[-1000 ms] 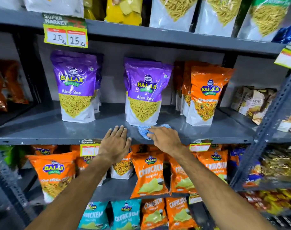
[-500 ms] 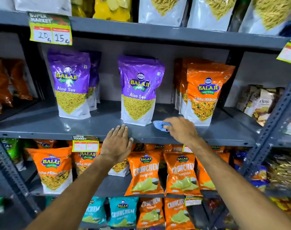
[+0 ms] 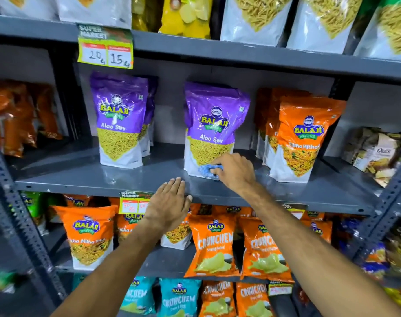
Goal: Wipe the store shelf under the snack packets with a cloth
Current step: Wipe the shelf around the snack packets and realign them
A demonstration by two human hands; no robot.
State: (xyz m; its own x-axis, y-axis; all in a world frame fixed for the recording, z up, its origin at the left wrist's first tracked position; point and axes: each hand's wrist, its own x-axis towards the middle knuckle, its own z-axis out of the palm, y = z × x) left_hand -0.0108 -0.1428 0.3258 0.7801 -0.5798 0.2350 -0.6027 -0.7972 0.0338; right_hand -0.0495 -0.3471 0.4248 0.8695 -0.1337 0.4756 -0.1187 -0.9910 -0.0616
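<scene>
A grey metal shelf (image 3: 85, 175) runs across the middle of the view. On it stand purple Aloo Sev packets, one at the left (image 3: 119, 120) and one in the middle (image 3: 214, 124), and orange Tikha Mitha packets (image 3: 302, 138) at the right. My right hand (image 3: 235, 171) grips a bunched blue cloth (image 3: 206, 171) on the shelf, right at the foot of the middle purple packet. My left hand (image 3: 169, 204) lies flat with straight fingers on the shelf's front edge, below and left of the cloth.
A price tag (image 3: 105, 48) hangs from the shelf above, which carries white and yellow snack bags. Another tag (image 3: 132, 203) sits on the front lip beside my left hand. Orange and teal Crunchem packets (image 3: 214, 245) fill the lower shelves. A slotted upright (image 3: 386, 193) stands at the right.
My right hand has slid the blue cloth along the shelf, first to the right and then back to the foot of the middle purple packet. My left hand stays on the front edge.
</scene>
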